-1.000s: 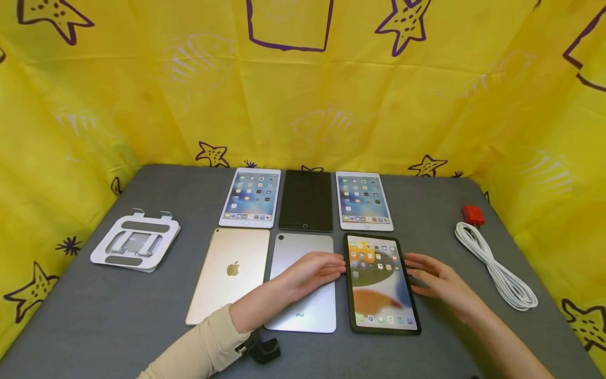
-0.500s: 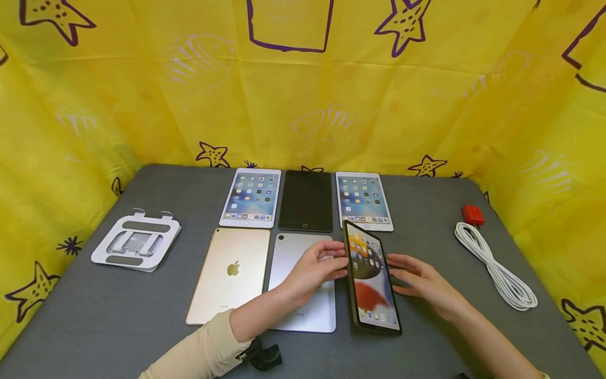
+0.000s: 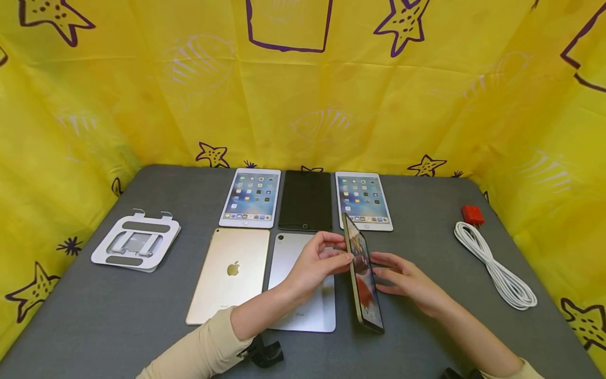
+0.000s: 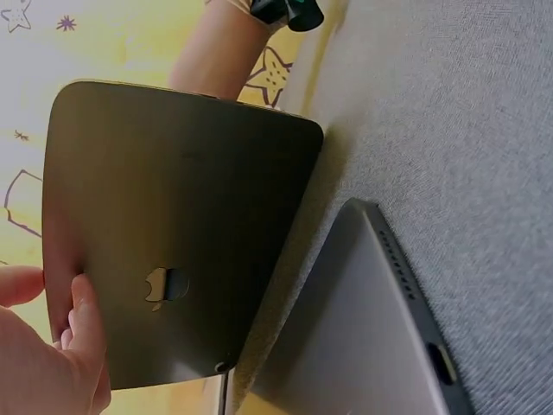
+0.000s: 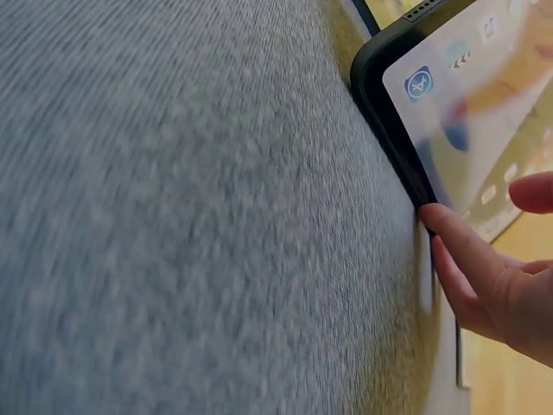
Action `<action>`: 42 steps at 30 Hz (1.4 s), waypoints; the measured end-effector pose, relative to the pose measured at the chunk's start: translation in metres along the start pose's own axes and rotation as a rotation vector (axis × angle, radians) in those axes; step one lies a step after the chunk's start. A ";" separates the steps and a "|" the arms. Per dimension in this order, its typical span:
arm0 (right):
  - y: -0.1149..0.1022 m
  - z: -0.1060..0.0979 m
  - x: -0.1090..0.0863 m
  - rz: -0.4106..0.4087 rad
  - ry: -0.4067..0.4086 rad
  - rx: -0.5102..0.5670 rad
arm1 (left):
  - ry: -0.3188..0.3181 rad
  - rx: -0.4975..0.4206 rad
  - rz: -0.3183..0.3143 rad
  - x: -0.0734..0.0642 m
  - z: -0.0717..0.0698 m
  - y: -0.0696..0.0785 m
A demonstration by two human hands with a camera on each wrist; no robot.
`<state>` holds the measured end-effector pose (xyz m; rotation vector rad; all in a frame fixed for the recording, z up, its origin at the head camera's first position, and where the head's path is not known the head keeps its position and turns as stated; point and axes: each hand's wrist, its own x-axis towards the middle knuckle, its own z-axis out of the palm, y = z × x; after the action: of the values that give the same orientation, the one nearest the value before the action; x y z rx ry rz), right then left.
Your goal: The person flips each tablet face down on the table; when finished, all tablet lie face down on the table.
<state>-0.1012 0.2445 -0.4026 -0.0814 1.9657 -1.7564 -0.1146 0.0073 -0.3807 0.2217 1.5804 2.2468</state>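
A black-edged tablet (image 3: 363, 273) with a lit screen stands steeply tilted, its left long side raised and its screen facing right. My left hand (image 3: 310, 271) pinches that raised side, the thumb at the screen edge and the fingers behind. In the left wrist view its dark back (image 4: 173, 190) shows an apple logo. My right hand (image 3: 407, 281) has its fingers extended at the tablet's lower long side; the right wrist view shows fingertips right at the black rim, the thumb apart from it. A silver tablet (image 3: 303, 318) lies face down under my left forearm.
A gold tablet (image 3: 232, 289) lies left of the silver one. Behind are two white tablets (image 3: 251, 197) with lit screens and a black tablet (image 3: 305, 200) between them. A folded white stand (image 3: 113, 223) lies left; a red charger (image 3: 473, 215) and coiled white cable (image 3: 497, 271) lie right.
The black-edged tablet has gone from lying flat to steeply tilted, its left side lifted by my left hand. My right hand has shifted left along with its lower side.
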 end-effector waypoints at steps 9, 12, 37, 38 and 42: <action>0.000 0.014 0.009 -0.031 -0.022 0.034 | -0.023 -0.016 0.001 0.005 0.001 0.004; 0.001 0.018 0.011 -0.042 -0.029 0.033 | -0.034 -0.026 0.004 0.005 0.002 0.005; -0.048 0.015 0.029 -0.165 0.059 -0.099 | -0.016 0.103 0.048 0.007 0.009 0.002; -0.051 0.015 0.031 -0.179 0.079 -0.099 | -0.013 0.115 0.051 0.007 0.009 0.001; -0.058 0.019 0.040 -0.218 0.134 -0.097 | 0.005 0.159 0.063 0.008 0.009 0.000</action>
<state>-0.1447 0.2032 -0.3610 -0.2233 2.2108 -1.8418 -0.1187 0.0189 -0.3785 0.3134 1.7794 2.1700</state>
